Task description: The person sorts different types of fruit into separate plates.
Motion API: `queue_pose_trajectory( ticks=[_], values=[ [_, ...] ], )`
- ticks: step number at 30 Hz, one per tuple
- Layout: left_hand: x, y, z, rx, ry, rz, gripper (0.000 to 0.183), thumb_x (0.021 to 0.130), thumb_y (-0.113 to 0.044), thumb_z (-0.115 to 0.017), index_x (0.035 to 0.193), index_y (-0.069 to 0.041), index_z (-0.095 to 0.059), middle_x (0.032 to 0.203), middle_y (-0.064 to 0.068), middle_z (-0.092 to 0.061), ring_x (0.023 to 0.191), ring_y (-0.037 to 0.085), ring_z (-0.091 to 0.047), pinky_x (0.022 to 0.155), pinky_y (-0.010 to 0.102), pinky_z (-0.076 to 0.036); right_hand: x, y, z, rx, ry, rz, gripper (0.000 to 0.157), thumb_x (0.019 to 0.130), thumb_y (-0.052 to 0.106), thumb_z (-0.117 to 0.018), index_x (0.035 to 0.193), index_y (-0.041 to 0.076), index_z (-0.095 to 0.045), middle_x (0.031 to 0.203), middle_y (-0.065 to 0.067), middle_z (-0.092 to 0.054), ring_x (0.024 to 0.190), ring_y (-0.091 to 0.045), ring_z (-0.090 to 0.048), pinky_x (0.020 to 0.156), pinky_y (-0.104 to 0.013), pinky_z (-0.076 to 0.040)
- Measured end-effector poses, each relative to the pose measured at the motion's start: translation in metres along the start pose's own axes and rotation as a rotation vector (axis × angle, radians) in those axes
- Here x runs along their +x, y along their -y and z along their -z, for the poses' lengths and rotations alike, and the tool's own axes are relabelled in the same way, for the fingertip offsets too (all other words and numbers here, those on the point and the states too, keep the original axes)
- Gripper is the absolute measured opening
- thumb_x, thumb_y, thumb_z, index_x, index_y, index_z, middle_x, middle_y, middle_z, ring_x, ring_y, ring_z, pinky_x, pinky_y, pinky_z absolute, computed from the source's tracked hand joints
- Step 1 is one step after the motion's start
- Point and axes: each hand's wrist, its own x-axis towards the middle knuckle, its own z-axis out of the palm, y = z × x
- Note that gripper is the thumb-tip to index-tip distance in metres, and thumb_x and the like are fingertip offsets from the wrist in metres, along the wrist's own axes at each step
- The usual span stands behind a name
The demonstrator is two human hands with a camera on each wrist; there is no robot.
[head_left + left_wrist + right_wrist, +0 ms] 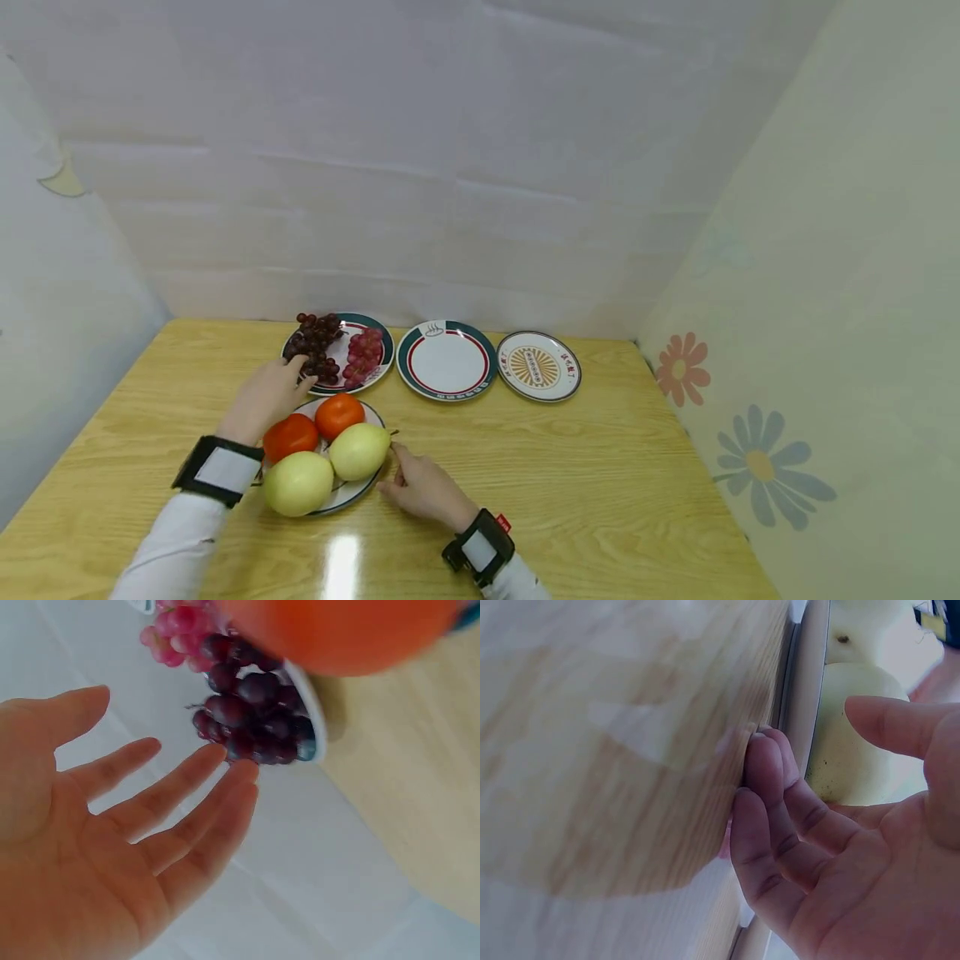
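My left hand [266,396] reaches over the left side of the fruit plate [351,493]. Its fingertips are near a bunch of dark grapes [315,335] on a green-rimmed plate [384,329]; the left wrist view shows the fingers spread, nothing in the palm. Pink grapes [363,357] lie beside the dark ones. Two yellow-green pears [360,451] and two orange-red round fruits [340,415] fill the nearer plate. At that plate's right rim is my right hand [427,492]. Its fingers bend loosely at the rim [814,690], with the thumb apart in front of a pear [855,742].
Right of the grapes stand a second green-rimmed plate [447,360] and a white plate with a sunburst print [538,367], both without food. A pale cloth wall [450,167] rises behind the wooden table [600,500]. Another wall with flower pictures [761,467] borders the right side.
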Motion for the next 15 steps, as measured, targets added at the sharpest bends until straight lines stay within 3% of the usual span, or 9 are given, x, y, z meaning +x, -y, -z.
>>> queue_pose_trajectory(
  ticks=[6,11,15],
  values=[
    [-0.041,0.014,-0.005,-0.052,0.008,0.084,0.050,0.093,-0.024,-0.051,0.124,0.014,-0.045,0.111,0.042,-0.051,0.095,0.053,-0.052,0.077,0.062,-0.047,0.000,0.000,0.002,-0.003,-0.006,0.003,0.059,0.088,0.031,-0.062,0.137,0.007,-0.039,0.063,0.011,-0.052,0.048,0.001,-0.043,0.042,-0.015,-0.035],
    [-0.059,0.018,-0.002,-0.074,0.022,0.137,0.049,0.094,-0.022,-0.049,0.127,0.013,-0.042,0.113,0.043,-0.049,0.097,0.054,-0.051,0.075,0.062,-0.046,0.000,-0.002,0.002,0.002,-0.016,0.000,0.060,0.088,0.031,-0.061,0.138,0.007,-0.038,0.063,0.011,-0.050,0.049,0.002,-0.042,0.043,-0.015,-0.034],
    [-0.074,0.022,-0.005,-0.031,0.042,0.131,0.044,0.091,-0.014,-0.052,0.124,0.015,-0.043,0.107,0.040,-0.054,0.091,0.051,-0.055,0.071,0.058,-0.048,0.000,-0.002,0.002,-0.012,-0.019,0.005,0.061,0.088,0.032,-0.061,0.139,0.006,-0.038,0.067,0.009,-0.053,0.051,0.001,-0.044,0.044,-0.014,-0.036]
  ],
)
